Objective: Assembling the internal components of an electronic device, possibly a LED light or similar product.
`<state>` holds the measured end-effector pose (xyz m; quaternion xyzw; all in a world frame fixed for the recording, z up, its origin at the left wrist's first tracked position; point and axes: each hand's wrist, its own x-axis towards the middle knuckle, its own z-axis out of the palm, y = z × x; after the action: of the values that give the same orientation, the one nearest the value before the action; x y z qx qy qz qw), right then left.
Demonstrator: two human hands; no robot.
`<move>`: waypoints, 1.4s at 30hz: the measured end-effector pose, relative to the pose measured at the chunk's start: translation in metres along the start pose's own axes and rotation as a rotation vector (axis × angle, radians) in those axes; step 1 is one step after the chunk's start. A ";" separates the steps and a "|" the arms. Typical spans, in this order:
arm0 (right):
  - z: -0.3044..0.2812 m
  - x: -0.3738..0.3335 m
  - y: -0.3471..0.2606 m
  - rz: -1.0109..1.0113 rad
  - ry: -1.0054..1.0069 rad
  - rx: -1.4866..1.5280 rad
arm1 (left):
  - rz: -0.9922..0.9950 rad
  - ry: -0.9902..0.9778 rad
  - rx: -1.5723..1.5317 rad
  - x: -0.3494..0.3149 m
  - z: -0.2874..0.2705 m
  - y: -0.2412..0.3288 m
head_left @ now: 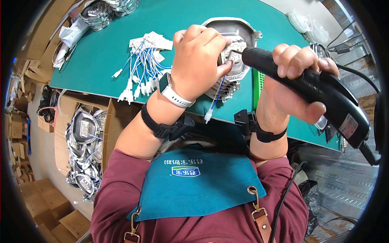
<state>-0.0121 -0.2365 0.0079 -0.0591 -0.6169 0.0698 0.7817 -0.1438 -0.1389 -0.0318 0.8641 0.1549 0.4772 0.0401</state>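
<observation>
My right hand (292, 87) is closed round a black corded electric screwdriver (308, 89). Its bit points left onto a white board (234, 50) that sits inside a grey metal housing (245, 27). With thumb and fingertips, my left hand (202, 52) grips the board's left side. Part of the board is hidden behind those fingers. A blue and white lead hangs from it, ending in a white connector (209, 115) near the table's front edge. More metal housings (229, 90) are stacked beneath the top one. Left of my left hand lies a pile of white boards (148, 41) with blue and white leads.
The work surface is a green table (109, 60). Stacked metal rings (97, 15) stand at its far left. Below the left edge, a cardboard box (106, 133) holds several housings with boards. A green tray (258, 85) lies right of the stack. The screwdriver's cable (360, 77) runs along the right.
</observation>
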 end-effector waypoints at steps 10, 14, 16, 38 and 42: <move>-0.012 0.014 0.010 0.063 -0.148 -0.024 | 0.000 -0.028 0.043 0.001 -0.005 0.003; -0.008 0.015 0.013 0.086 -0.193 -0.075 | 0.003 -0.021 0.036 0.001 -0.004 0.002; -0.012 0.015 0.013 0.076 -0.191 -0.075 | 0.007 -0.022 0.037 0.001 -0.004 0.002; -0.111 0.002 -0.068 0.412 0.358 -0.214 | -0.049 -0.106 -0.205 0.048 -0.037 0.004; -0.112 -0.006 -0.054 0.496 0.412 -0.281 | 0.075 -0.235 0.192 0.034 -0.022 0.015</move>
<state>0.0973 -0.2916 -0.0141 -0.3267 -0.4165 0.1586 0.8335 -0.1420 -0.1447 0.0115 0.9191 0.1616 0.3569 -0.0429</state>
